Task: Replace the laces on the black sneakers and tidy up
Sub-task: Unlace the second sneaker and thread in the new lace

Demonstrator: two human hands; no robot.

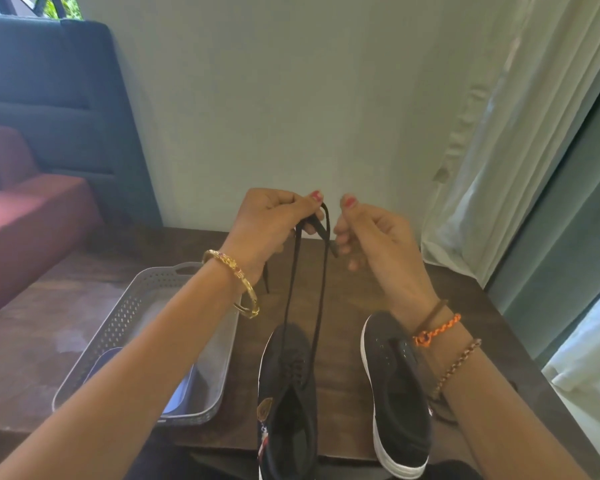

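Note:
Two black sneakers with white soles stand on a dark wooden table (343, 393). The left sneaker (286, 403) has a black lace (321, 289) threaded through it, and both strands rise to my hands. My left hand (271, 223) pinches the lace ends near its thumb and holds them up above the shoe. My right hand (371, 237) is raised beside it with fingers curled, and a lace tip hangs at its fingertips; whether it grips the tip is unclear. The right sneaker (395, 393) shows no lace and is partly hidden behind my right wrist.
A grey perforated plastic tray (118, 327) sits on the table to the left and holds a bluish-white item (177, 393). A maroon and dark sofa (32, 216) stands at far left. Curtains (499, 150) hang at the right, a pale wall behind.

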